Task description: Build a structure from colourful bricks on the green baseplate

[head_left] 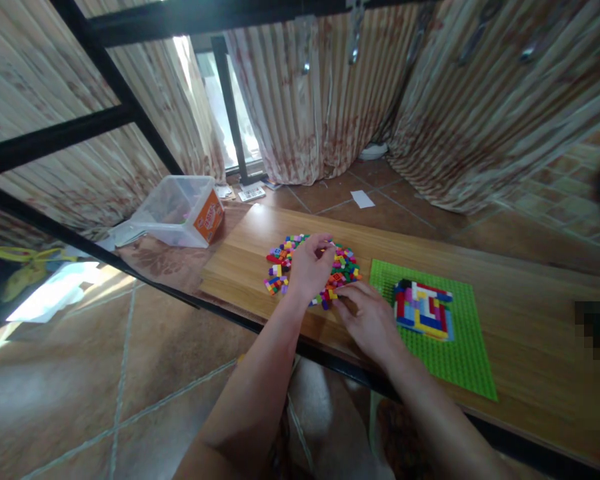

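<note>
Plastic brick pile [349, 264] | hands: left [310, 267] over it, right [367, 315] at edge

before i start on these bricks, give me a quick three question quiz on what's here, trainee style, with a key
1. True or false: the right hand is nearer the green plate than the left hand is.

2. Pick one: what is the main colour of the label on the clear bin?
a) blue
b) orange
c) green

3. Fill in the blank: the loose bricks lie heaped on the wooden ____.

Key:
1. True; the left hand is over the heap, farther off.
2. b, orange.
3. table.
</note>
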{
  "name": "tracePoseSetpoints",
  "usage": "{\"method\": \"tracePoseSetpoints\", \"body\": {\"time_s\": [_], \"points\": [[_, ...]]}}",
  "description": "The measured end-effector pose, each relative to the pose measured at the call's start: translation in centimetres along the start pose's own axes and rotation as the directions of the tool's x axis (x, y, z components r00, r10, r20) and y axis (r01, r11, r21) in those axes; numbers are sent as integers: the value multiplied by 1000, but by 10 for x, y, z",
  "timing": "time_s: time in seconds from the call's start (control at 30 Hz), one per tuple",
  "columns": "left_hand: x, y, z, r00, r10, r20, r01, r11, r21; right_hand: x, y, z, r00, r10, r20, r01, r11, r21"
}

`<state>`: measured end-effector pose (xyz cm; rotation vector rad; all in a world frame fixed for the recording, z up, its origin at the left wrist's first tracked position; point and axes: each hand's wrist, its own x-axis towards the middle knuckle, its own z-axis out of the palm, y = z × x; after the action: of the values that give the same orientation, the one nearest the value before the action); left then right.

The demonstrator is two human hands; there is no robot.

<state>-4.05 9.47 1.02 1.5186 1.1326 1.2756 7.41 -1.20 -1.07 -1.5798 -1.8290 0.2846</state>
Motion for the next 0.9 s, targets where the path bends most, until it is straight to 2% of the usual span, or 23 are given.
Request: {"method": "tracePoseSetpoints", "body": {"time_s": [0.3, 0.5, 0.63, 0.8, 0.9], "points": [[3, 4, -10, 1000, -21, -23, 20, 999, -50, -1, -11, 13, 993, -114, 35, 116, 992, -48], [1, 9, -9, 998, -53, -28, 51, 998, -48, 0, -14, 24, 988, -148, 34, 151, 982, -113], [1, 10, -9, 999, -40, -10, 40, 999, -37, 2, -12, 29, 990, -140, 9, 141, 983, -117], [2, 6, -10, 999, -44, 8, 44, 998, -40, 6, -6, 16, 994, -80, -68, 82, 996, 25], [-1, 7, -10, 989, -49, 143, 59, 996, -68, 9, -2, 2, 987, -1, -162, 11, 998, 58]]}}
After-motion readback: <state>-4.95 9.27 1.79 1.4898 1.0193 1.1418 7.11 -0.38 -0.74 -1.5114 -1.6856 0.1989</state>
